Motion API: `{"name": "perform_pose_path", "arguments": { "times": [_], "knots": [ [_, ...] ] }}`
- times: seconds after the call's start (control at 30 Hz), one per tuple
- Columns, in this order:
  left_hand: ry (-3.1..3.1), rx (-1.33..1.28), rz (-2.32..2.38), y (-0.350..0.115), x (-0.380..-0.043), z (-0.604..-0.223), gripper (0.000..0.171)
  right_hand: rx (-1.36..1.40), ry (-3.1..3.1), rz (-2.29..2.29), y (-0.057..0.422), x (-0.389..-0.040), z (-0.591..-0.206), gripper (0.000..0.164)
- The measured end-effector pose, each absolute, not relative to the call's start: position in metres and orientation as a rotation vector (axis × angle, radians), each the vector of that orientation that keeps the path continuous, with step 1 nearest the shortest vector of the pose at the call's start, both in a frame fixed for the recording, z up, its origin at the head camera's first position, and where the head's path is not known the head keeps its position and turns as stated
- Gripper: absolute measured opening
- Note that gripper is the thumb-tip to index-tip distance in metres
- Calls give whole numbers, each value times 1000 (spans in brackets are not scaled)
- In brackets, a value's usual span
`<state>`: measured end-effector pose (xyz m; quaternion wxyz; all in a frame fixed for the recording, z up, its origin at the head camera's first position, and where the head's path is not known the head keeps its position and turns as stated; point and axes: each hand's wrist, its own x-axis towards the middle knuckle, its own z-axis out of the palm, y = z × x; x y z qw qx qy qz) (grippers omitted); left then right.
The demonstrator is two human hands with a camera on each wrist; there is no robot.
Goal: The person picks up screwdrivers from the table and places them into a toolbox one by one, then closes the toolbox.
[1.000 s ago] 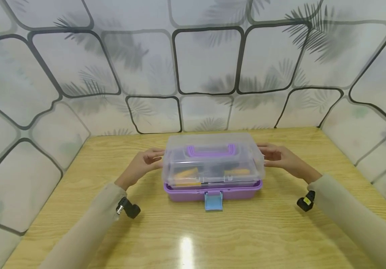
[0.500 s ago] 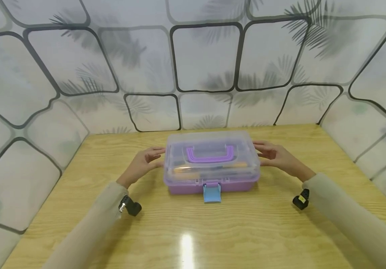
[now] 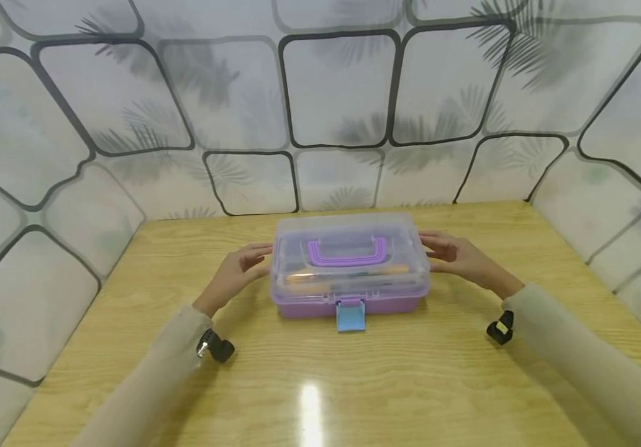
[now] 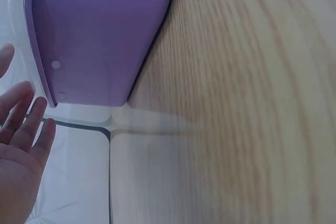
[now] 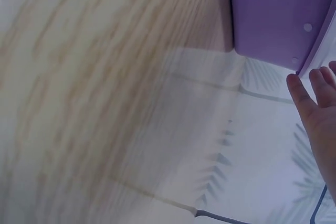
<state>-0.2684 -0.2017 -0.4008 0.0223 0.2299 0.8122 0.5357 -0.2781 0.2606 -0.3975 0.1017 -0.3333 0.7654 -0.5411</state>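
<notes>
A purple plastic storage box [image 3: 298, 310] with a clear lid [image 3: 348, 225] stands on the table, lid down. On the lid is a purple carry handle [image 3: 348, 261], and a light-blue latch [image 3: 351, 316] hangs loose at the front. Orange items [image 3: 300, 280] show blurred through the lid. My left hand [image 3: 231, 277] is at the left end, fingertips at the lid's side; its fingers [image 4: 30, 132] are loosely extended beside the purple wall [image 4: 100, 35]. At the right end, my right hand [image 3: 466, 264] mirrors it, with relaxed fingers [image 5: 299, 90] by the lid's edge.
The wooden table [image 3: 399, 385] spreads in front of the box and to both sides. A patterned backdrop [image 3: 343, 87] stands behind and at the sides, close to the back of the box. Each sleeve carries a small black wrist camera [image 3: 220, 349].
A second ago the lid stood raised at the front. It has come down onto the purple base, with both hands staying at its ends. Since half a second ago, little has moved.
</notes>
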Motion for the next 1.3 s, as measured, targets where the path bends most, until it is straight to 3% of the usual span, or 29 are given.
{"name": "perform_pose_path", "arguments": {
  "times": [0.37,0.57,0.8,1.07,1.3],
  "knots": [
    [2936,610,1591,-178,-237,-375,33,-810,2487,-1674,260,-249,-373,50],
    [3374,855,1186,-155,-220,-362,29,-936,2407,-1886,249,-229,-352,38],
    [3641,1129,687,-140,-215,-361,29,-1068,2355,-1817,224,-209,-346,34],
    [3770,1275,229,-132,-214,-368,40,-1130,2179,-1754,197,-191,-360,30],
    [3767,1282,206,-128,-216,-373,39,-881,1936,-1691,177,-190,-392,35]
  ]
}}
